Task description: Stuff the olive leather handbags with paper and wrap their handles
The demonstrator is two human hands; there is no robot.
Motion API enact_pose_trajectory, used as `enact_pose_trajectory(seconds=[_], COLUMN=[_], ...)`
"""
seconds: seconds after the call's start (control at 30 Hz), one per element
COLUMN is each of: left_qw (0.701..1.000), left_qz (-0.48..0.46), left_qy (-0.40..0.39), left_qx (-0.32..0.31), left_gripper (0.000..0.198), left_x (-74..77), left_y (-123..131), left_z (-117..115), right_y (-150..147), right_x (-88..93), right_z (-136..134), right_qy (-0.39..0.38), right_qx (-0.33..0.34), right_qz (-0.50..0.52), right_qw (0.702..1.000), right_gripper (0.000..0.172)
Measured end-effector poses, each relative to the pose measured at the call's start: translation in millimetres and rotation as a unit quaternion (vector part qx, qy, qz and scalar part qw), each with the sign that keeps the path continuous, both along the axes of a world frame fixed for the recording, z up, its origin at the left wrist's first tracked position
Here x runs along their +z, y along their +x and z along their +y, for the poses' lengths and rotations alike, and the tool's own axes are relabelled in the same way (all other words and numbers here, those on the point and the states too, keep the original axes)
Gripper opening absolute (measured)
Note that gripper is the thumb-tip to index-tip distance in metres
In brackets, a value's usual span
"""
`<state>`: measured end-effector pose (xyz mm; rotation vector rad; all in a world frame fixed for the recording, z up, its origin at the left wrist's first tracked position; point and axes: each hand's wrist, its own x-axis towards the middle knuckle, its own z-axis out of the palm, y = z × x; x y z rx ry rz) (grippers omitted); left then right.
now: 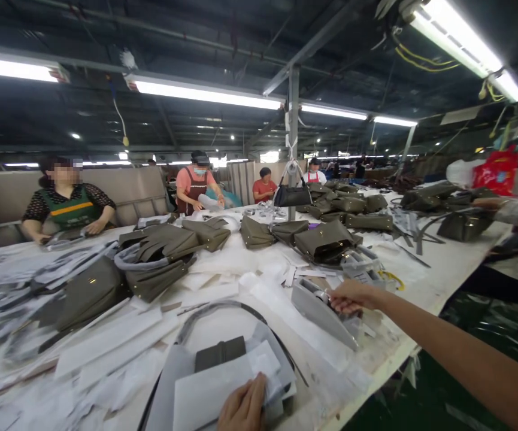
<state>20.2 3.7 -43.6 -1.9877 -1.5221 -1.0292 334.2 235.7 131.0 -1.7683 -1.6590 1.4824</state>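
Observation:
At the bottom of the view my left hand point(243, 404) is closed, fingers together, on the edge of a white paper sheet point(209, 389). The sheet lies over a handbag with wrapped handles, and a dark olive panel point(220, 353) shows behind it. A grey-wrapped handle point(223, 305) arches above. Farther right, my outstretched right hand point(353, 297) is at a grey wedge-shaped holder point(319, 314), perhaps a tape dispenser. Its fingers are curled closed over the holder's top; what they grip is hidden.
Olive handbags point(160, 257) lie across the long white table point(393, 353), among paper strips point(110, 341) and clear wrapping. A post point(293, 137) stands mid-table with a dark bag hanging on it. Co-workers point(70, 203) work along the far side. Another person's arm point(510, 209) reaches in at right.

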Motion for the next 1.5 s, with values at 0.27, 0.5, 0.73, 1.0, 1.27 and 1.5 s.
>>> enact_pose_trajectory(seconds=[0.27,0.5,0.73,1.0,1.27,1.5], left_qw=[0.994,0.992,0.993,0.989,0.991,0.990], left_qz=[0.010,0.016,0.015,0.027,0.020,-0.013], left_qy=[-0.110,-0.126,-0.119,-0.145,-0.134,-0.142], left_qx=[0.003,0.008,0.004,0.012,0.004,0.000], left_gripper=[0.056,0.050,0.050,0.050,0.049,0.049], left_x=[40.2,40.8,42.6,43.9,46.1,49.0], left_y=[4,3,3,3,4,8], left_z=[-24,-26,-26,-27,-29,-28], right_y=[49,96,106,102,111,53], right_x=[32.3,15.3,-55.2,-74.8,-29.0,20.1], right_z=[-41,-91,-91,-57,-87,-126], right_qy=[0.047,0.085,0.149,0.242,0.358,0.467], right_qx=[-0.048,-0.052,-0.066,-0.024,0.082,0.332], right_qz=[0.054,-0.010,-0.005,-0.118,-0.324,-0.364], right_qw=[0.996,0.995,0.987,0.963,0.872,0.734], right_gripper=[0.034,0.044,0.053,0.037,0.027,0.027])
